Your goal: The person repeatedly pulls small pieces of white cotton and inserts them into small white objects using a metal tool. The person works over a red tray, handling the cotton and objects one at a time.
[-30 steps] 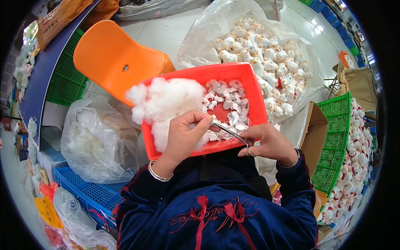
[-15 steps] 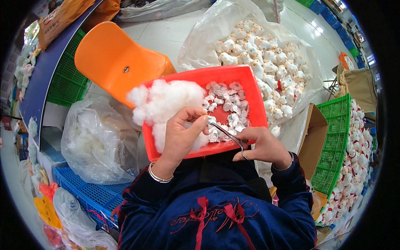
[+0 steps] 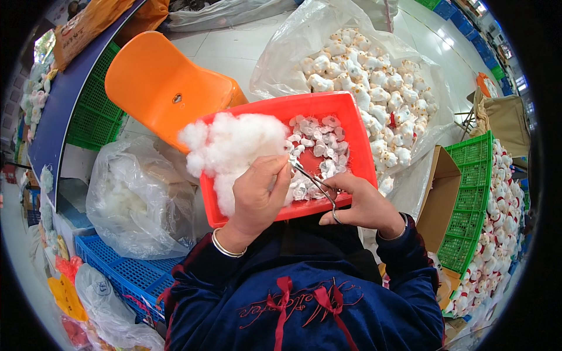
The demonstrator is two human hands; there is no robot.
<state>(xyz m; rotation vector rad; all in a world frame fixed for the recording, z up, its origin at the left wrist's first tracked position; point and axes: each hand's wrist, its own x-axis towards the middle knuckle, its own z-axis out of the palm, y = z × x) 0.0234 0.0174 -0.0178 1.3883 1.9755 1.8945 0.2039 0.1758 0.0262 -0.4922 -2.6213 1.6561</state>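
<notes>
My left hand (image 3: 256, 193) is closed in a pinch, its thumb and forefinger on a small white fabric piece (image 3: 293, 159). My right hand (image 3: 370, 206) holds slim metal forceps (image 3: 314, 181) by the ring handles. Their tips meet the white piece at my left fingertips; whether they are inside it I cannot tell. Both hands are over the near side of a red plastic tub (image 3: 364, 131). White fluffy stuffing (image 3: 243, 136) heaps up in the tub's left part. Several small white fabric pieces (image 3: 328, 140) lie in its right part, around a bare red patch.
An orange chair (image 3: 170, 88) stands beyond the tub at the left. A clear bag of stuffing (image 3: 140, 205) sits above a blue crate (image 3: 132, 269). Far right, small white plush pieces (image 3: 392, 99) fill an open plastic bag. A cardboard box (image 3: 440, 199) and green crate (image 3: 468, 205) stand at the right.
My right hand has moved slightly left with the forceps, and the handles look wider apart. My left fingertips have risen a little and press closer together around the small white piece.
</notes>
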